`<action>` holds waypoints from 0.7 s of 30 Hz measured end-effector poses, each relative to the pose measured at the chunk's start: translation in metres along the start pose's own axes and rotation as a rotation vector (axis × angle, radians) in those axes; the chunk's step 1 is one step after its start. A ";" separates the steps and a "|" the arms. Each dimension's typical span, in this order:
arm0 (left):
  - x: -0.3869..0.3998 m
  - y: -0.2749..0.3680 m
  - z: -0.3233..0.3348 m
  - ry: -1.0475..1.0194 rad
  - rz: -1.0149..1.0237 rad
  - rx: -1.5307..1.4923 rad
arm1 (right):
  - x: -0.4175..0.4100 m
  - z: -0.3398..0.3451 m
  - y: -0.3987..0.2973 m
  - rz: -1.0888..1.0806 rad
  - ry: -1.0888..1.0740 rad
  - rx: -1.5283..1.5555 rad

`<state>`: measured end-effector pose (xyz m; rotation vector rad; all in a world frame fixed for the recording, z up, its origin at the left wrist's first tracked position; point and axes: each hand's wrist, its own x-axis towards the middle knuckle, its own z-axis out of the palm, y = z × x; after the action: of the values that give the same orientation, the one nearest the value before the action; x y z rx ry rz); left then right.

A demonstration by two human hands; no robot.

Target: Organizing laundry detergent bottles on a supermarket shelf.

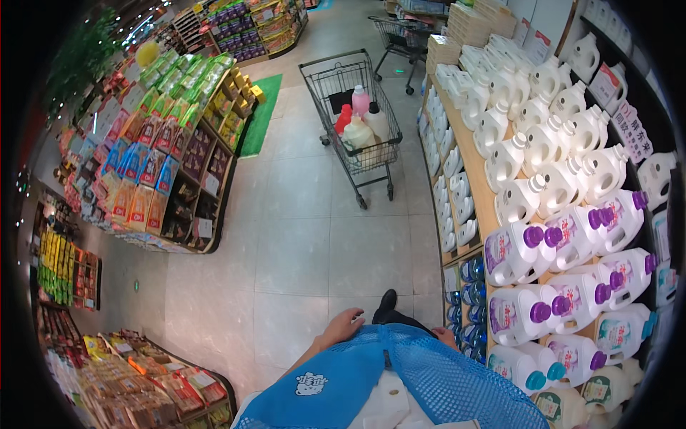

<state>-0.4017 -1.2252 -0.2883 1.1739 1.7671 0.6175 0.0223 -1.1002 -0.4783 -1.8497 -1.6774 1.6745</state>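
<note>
My left hand (344,324) hangs beside my body over the tiled floor, its fingers loosely curled and apart with nothing in them. Mostly hidden by my blue mesh vest (455,370), my right hand (446,338) is low, near the shelf on the right; its fingers are not clear. A wire shopping cart (370,156) stands ahead, out of reach of both hands. Inside it are a pink bottle (360,101), a red bottle (343,119), a pale cream jug (358,134) and a whitish bottle with a dark cap (377,122).
Along my right runs a wooden shelf (471,185) with rows of white jugs (517,201) and purple-capped detergent jugs (509,316). A display of packaged goods (144,177) stands to the left, another (161,389) at lower left. Beyond is a second cart (404,40).
</note>
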 end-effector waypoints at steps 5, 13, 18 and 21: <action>0.085 0.013 -0.034 0.005 0.033 0.024 | 0.044 -0.016 -0.058 0.053 -0.040 0.177; 0.254 -0.005 -0.104 -0.073 0.110 0.152 | 0.052 -0.014 -0.088 0.212 0.184 0.435; 0.384 -0.050 -0.168 0.015 0.206 0.292 | 0.017 0.023 -0.075 0.366 0.359 0.409; 0.477 -0.048 -0.210 -0.008 0.262 0.401 | 0.000 0.064 -0.076 0.508 0.522 0.448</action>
<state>-0.6777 -0.7999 -0.4197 1.6988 1.7948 0.4141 -0.0724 -1.1065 -0.4494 -2.2980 -0.6081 1.3645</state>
